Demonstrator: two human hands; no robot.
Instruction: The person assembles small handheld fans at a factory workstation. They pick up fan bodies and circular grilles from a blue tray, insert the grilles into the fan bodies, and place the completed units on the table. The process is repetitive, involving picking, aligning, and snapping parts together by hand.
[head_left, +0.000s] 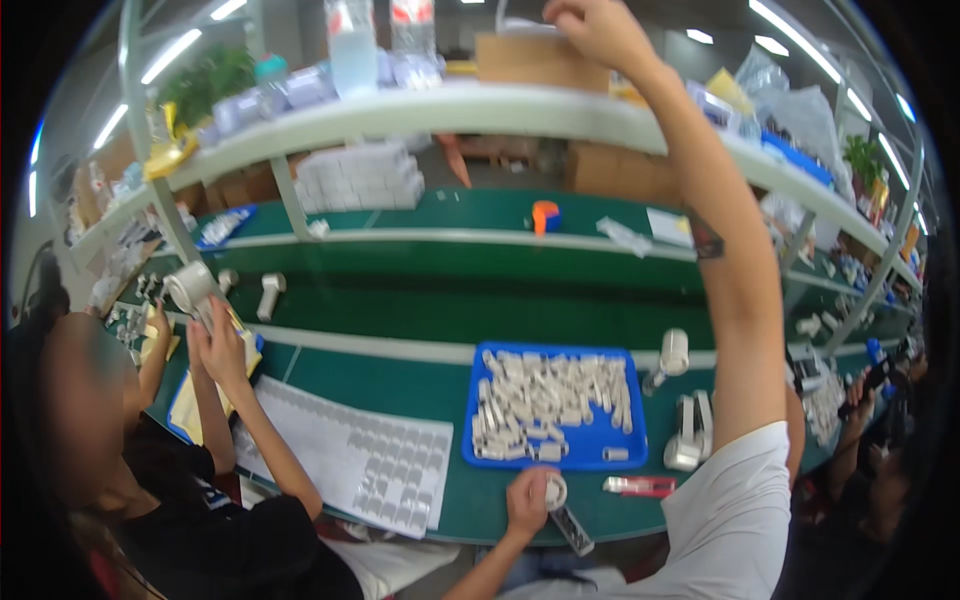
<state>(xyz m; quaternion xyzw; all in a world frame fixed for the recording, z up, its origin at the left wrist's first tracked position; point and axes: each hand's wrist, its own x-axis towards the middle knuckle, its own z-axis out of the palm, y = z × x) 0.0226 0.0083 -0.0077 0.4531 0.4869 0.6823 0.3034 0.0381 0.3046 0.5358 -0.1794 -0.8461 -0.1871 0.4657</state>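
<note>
My left hand is closed round the pale round head of a small handheld fan. The fan's handle slants down to the right and its dark inner side shows. High up, my right hand is raised to the shelf, at the top of an open cardboard box. Its fingers are bent together, and what they pinch, if anything, I cannot make out. Just beyond my left hand, a blue tray holds many small off-white plastic parts. A red-and-white box cutter lies to the right.
Another fan and several white housings lie right of the tray. At left, a sheet of grey labels covers the bench beside a co-worker holding a fan. The shelf bears bottles. An orange-and-blue tape roll sits beyond.
</note>
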